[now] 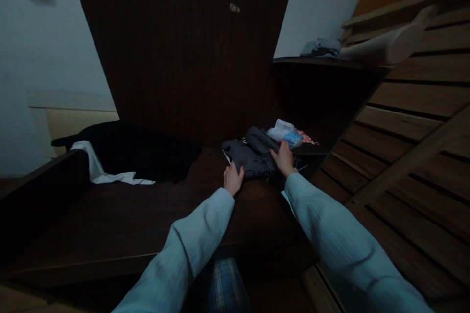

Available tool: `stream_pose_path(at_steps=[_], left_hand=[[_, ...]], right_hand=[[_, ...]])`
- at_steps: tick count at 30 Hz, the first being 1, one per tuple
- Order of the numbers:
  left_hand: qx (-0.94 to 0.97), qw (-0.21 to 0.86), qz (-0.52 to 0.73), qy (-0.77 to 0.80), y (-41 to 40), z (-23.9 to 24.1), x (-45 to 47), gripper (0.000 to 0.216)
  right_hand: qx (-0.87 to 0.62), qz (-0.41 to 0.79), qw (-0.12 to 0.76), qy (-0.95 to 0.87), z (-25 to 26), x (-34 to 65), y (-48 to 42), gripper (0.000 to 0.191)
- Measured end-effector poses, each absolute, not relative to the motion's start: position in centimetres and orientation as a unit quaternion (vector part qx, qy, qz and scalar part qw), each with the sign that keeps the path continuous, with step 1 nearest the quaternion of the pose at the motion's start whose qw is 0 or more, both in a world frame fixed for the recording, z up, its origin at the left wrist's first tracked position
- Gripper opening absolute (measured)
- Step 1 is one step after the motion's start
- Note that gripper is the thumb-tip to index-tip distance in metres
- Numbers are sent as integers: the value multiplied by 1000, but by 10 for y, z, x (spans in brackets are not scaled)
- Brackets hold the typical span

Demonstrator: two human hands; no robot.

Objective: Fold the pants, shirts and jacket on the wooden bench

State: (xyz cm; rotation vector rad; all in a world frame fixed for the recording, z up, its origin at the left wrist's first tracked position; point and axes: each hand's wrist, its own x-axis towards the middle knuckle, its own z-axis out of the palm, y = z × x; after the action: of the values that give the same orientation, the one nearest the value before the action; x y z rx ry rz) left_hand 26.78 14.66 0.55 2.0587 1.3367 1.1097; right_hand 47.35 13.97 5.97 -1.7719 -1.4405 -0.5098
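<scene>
A dark grey garment (253, 160) with black lettering lies bunched up on the dark wooden surface. My left hand (233, 179) pinches its near left edge, the fingertips partly hidden by the cloth. At the garment's right side, my right hand (284, 158) is closed on a fold. Just behind that hand sit a clear plastic bag with white and blue contents (284, 132) and a pink patterned item (305, 137). The garment's exact kind cannot be made out.
Black clothing (139, 149) and a white cloth (96, 168) lie on the left of the dark wooden surface (121, 220). A corner shelf (323, 62) on the right bears folded grey cloth (321, 47) and a pale roll (389, 46). Wooden slats (414, 156) stand along the right.
</scene>
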Motion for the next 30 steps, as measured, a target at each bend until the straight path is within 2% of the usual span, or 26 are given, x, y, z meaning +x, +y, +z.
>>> stream_pose_path(at_steps=[5, 8, 10, 14, 20, 23, 27, 30], left_hand=[[711, 333, 438, 437, 147, 3, 271, 59], [722, 334, 438, 419, 149, 0, 272, 79], [734, 314, 441, 410, 151, -3, 274, 84], [738, 324, 450, 384, 155, -7, 281, 82], [685, 353, 500, 394, 161, -4, 282, 54], [682, 356, 513, 380, 163, -3, 270, 50], [669, 356, 525, 386, 160, 0, 254, 59], [654, 365, 520, 410, 154, 3, 248, 80]], right_hand=[[-716, -189, 392, -546, 55, 474, 141, 26], [-719, -175, 396, -544, 53, 475, 144, 24], [-720, -166, 402, -541, 51, 475, 146, 24], [-714, -159, 414, -542, 46, 475, 149, 23], [-684, -162, 450, -551, 45, 477, 151, 22], [-660, -165, 472, -561, 46, 476, 155, 19], [-646, -175, 468, -577, 42, 472, 154, 10], [-667, -165, 443, -576, 34, 477, 146, 13]])
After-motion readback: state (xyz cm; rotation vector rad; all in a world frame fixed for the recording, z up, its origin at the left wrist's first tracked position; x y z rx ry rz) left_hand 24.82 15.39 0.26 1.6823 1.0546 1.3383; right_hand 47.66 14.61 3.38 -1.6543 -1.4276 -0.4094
